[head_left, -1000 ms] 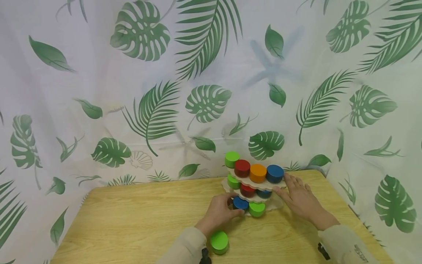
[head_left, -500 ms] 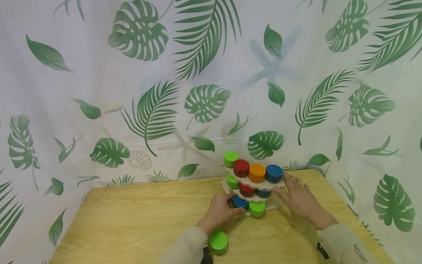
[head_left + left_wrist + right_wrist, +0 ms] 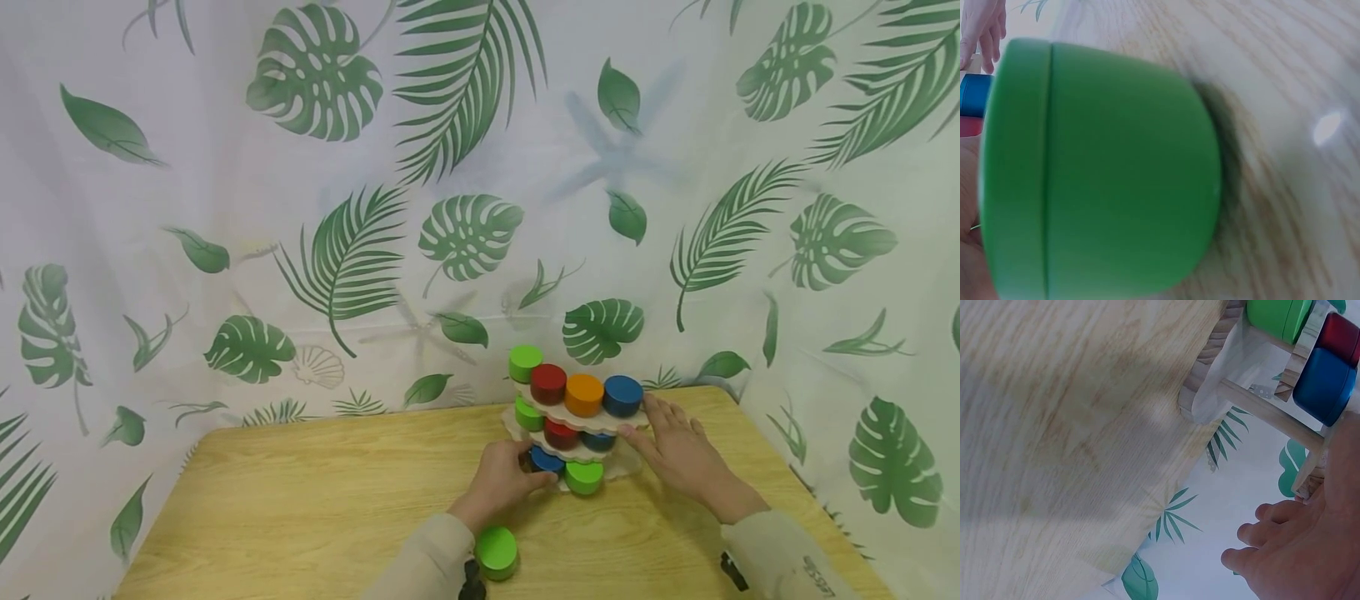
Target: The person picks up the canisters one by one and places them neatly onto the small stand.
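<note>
A wooden three-tier stand [image 3: 628, 463] with scalloped shelves bears small round lidded tins. On its lowest shelf my left hand [image 3: 497, 479] pinches a blue tin [image 3: 546, 461] between thumb and fingers, beside a green tin [image 3: 584, 477]. My right hand [image 3: 686, 450] touches the right end of the top shelf, its fingers extended. Along that shelf stand green, red [image 3: 548, 384], orange [image 3: 584, 395] and blue tins. The middle shelf holds green, red and blue ones, partly hidden from above. A loose green tin [image 3: 497, 552] lies near my left wrist and fills much of the left wrist view [image 3: 1110, 169].
The stand is at the back right of a wood-grain table [image 3: 322, 492]. Behind the table hangs a white curtain [image 3: 465, 150] with green leaf prints. The table's right edge runs just past my right forearm.
Both hands keep their places on the blue tin and the stand. Only a slight shift of the head view shows.
</note>
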A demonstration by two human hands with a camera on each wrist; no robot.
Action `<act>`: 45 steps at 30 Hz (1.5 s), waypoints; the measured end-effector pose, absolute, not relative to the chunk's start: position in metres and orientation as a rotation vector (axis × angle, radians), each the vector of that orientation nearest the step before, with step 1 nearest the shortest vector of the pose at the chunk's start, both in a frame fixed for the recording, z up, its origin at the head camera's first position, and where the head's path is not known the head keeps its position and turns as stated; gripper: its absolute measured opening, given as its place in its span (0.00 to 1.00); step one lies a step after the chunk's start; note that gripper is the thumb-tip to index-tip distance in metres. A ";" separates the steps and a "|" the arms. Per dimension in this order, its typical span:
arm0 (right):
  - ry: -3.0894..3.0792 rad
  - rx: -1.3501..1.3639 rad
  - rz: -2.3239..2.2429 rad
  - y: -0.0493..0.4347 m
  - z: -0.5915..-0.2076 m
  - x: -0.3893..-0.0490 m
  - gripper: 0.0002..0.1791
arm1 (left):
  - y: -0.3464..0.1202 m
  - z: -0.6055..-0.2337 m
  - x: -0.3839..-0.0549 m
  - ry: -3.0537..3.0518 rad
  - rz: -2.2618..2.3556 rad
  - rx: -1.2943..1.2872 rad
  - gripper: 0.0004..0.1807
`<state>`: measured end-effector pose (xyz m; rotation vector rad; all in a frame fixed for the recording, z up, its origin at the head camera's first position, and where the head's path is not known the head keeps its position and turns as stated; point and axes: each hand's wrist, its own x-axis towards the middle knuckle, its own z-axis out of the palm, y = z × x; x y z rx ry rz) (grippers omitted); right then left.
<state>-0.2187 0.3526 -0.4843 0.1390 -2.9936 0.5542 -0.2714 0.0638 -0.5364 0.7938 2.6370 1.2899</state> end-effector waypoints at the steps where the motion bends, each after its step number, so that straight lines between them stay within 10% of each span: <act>1: -2.992 0.142 0.554 0.352 -0.484 -0.219 0.48 | 0.064 -0.536 -0.271 2.637 1.291 0.789 0.23; 45: -3.006 0.133 0.580 0.353 -0.486 -0.220 0.49 | -0.014 -0.533 -0.247 2.246 1.441 0.897 0.24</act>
